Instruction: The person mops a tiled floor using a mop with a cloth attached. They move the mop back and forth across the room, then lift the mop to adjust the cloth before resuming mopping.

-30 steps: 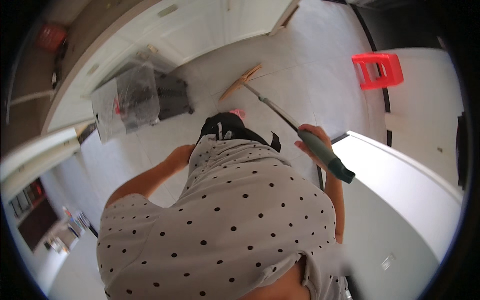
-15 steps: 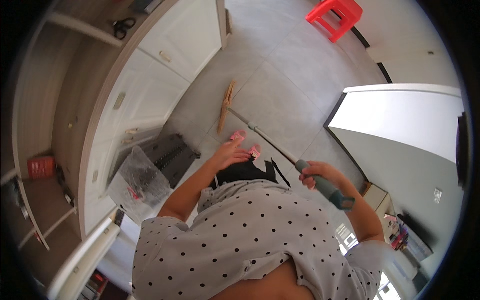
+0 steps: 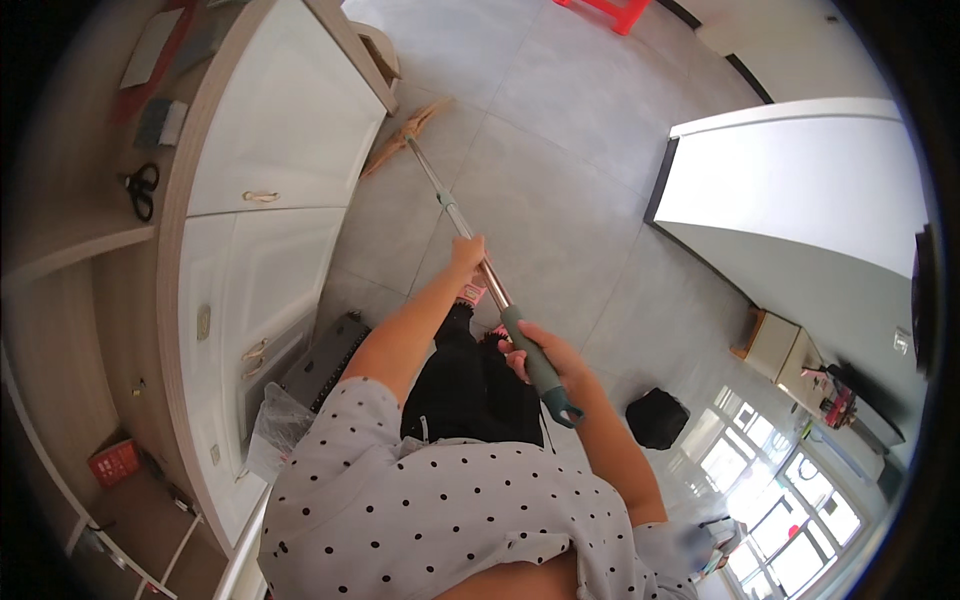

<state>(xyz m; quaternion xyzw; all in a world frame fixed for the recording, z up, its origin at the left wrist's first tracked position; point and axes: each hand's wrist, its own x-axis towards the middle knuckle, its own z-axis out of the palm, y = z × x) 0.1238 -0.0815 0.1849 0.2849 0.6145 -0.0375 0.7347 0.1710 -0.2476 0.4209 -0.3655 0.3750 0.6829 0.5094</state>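
Note:
A long-handled flat mop slants across the middle of the view, with a silver pole and a green grip. Its narrow brown head lies on the floor by the far corner of the white cabinet. My left hand is wrapped round the pole partway down. Higher up, my right hand holds the green grip near its end. Beneath the pole, my pink shoes show in part on the floor.
White cabinets line the left, beside open shelves holding black scissors. A plastic bag and a dark grey case stand near them. A white-topped partition juts in from the right. A red stool is far off.
My left hand, open and off the mop before, has closed round its pole. The mop head has moved farther away and left, towards the cabinet corner. My view has shifted and turned.

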